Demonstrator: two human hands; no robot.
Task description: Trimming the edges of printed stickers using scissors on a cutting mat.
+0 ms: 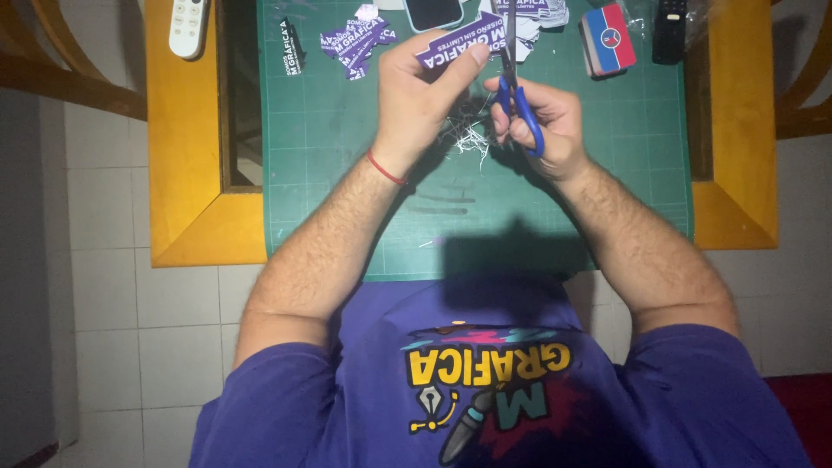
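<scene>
Left hand (pixel 416 91) fingers pinch a purple printed sticker strip (pixel 455 49) taut while right hand (pixel 542 121) fingers grip blue-handled scissors (pixel 518 95) trimming its edge above the green cutting mat (pixel 607 173).

Home setting, a dining spot used for craft work. Wooden tabletop (pixel 204 230) with dark inset panel, curved wooden chair backs (pixel 52 65) at far left and right, pale tiled floor (pixel 139 321). White remote control (pixel 188 26) far left; green gridded cutting mat (pixel 364 199) covers the middle, paper trimmings (pixel 468 137) on it.
</scene>
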